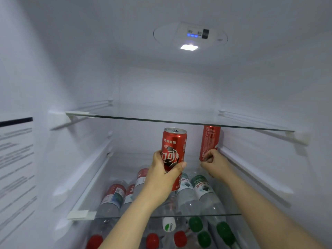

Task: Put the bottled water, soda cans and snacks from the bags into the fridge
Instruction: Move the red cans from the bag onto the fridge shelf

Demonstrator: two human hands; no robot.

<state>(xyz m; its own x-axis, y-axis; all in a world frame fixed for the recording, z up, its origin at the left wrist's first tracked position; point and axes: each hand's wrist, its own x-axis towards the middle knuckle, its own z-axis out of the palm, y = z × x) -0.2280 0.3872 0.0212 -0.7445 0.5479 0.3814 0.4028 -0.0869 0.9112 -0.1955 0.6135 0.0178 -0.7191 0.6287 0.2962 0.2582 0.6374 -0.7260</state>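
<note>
Beneath both hands, water bottles (186, 194) lie under the glass shelf (230, 214). The left hand (161, 174) wraps around an upright soda can (173, 141). Right of it and deeper, the right hand (215, 162) curls against a second can (210, 139); whether it grips is unclear.

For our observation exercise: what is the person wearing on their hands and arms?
The left hand and right hand are bare: no gloves or rings visible. Both forearms are bare too, no sleeves, watch or bracelet in view.

Red soda can (173, 141) held upright, second red can (209, 141) standing right rear, water bottles (186, 194) lying below.
</note>
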